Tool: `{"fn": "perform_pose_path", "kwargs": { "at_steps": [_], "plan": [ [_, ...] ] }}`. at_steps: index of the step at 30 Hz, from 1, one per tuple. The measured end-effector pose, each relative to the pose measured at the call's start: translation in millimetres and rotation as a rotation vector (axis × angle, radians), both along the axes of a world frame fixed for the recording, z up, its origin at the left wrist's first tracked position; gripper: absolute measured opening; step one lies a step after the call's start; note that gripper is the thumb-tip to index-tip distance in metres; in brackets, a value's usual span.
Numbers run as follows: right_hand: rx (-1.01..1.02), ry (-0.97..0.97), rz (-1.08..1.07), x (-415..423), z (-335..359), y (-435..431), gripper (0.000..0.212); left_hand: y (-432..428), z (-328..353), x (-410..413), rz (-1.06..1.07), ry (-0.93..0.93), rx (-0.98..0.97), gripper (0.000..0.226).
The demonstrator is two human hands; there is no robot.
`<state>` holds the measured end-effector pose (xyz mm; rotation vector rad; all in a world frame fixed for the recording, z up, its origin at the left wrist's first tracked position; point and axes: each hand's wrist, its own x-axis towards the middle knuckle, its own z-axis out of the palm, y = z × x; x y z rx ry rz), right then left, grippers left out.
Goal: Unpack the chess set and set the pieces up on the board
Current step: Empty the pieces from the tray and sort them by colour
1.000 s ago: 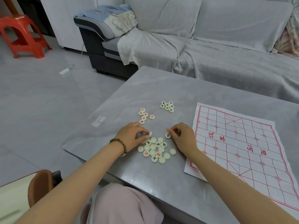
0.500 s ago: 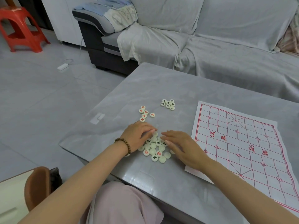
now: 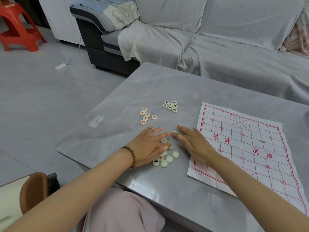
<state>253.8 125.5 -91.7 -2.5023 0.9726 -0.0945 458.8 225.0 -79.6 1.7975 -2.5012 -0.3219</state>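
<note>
A paper chess board [image 3: 247, 148] with a red grid lies flat on the right of the grey table [image 3: 167, 87]; no piece stands on it. A heap of round cream pieces [image 3: 167, 158] lies near the table's front edge, mostly covered by my hands. My left hand [image 3: 147, 146] lies flat on the heap with straight fingers. My right hand [image 3: 194, 143] is flat beside it, fingertips touching one piece. A small group of red-lettered pieces [image 3: 145, 115] sits further back on the left, and a group of black-lettered pieces [image 3: 170, 106] behind the heap.
A grey covered sofa [image 3: 217, 39] runs behind the table. A red plastic stool [image 3: 18, 27] stands on the tiled floor at the far left. A brown chair edge [image 3: 33, 190] is at my lower left, beside my lap.
Both hands let go of the single pieces they pinched and spread flat over the heap, moving toward each other. The camera has tilted slightly.
</note>
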Motion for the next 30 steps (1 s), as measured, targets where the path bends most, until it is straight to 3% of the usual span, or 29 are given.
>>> {"fn": "perform_pose_path", "kwargs": {
  "at_steps": [6,16,19,22,25,30],
  "plan": [
    [0.14,-0.113,-0.165,7,1,-31,0.045,-55,-1,-14,0.187,-0.052,0.047,0.048],
    [0.003,0.045,-0.132,54,-2,-78,0.048,-128,-3,13,0.331,0.001,0.064,0.05],
    [-0.091,-0.079,-0.08,49,7,-59,0.05,-104,6,26,0.283,0.184,-0.092,0.052],
    [-0.094,-0.19,0.104,36,16,-14,0.054,-53,15,40,0.2,0.286,-0.215,0.063],
    [-0.003,-0.157,0.236,26,12,28,0.057,2,12,47,0.134,0.218,-0.182,0.07],
    [-0.029,-0.121,0.243,25,3,50,0.054,41,1,44,0.105,0.114,-0.103,0.074]
  ]
}}
